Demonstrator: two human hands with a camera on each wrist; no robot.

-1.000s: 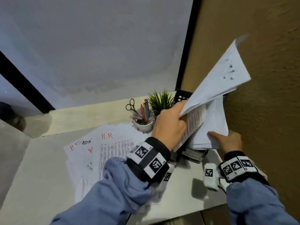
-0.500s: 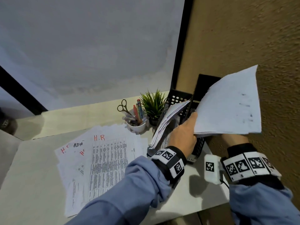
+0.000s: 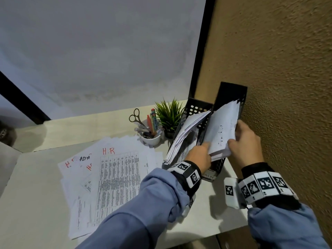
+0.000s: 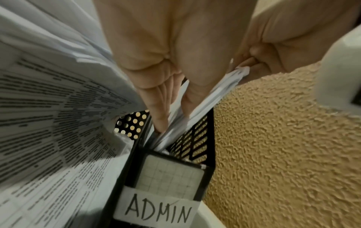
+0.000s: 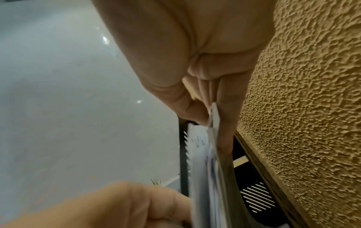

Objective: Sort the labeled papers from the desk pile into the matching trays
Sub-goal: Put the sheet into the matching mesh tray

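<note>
A sheaf of white papers [image 3: 222,128] stands partly inside the black ADMIN tray [image 3: 231,92], the right one of two against the tan wall. My right hand [image 3: 233,133] pinches the sheaf's near right edge between thumb and fingers [image 5: 224,123]. My left hand [image 3: 209,150] holds its lower left corner, fingers [image 4: 160,117] reaching down into the tray beside the sheets. The tray's front carries an ADMIN label [image 4: 156,209]. The left tray [image 3: 195,106] holds a leaning stack of printed papers [image 3: 185,135]. The desk pile [image 3: 111,177] lies fanned out, marked H.R and ADM.
A white cup [image 3: 150,140] with scissors and pens and a small green plant [image 3: 169,114] stand behind the pile, left of the trays. The textured tan wall [image 3: 287,87] is right beside my right hand. The desk's front edge [image 3: 224,232] runs below my arms.
The sheaf, held up high in the air a second ago, has come down into the right-hand tray. Both hands followed it down and still hold it.
</note>
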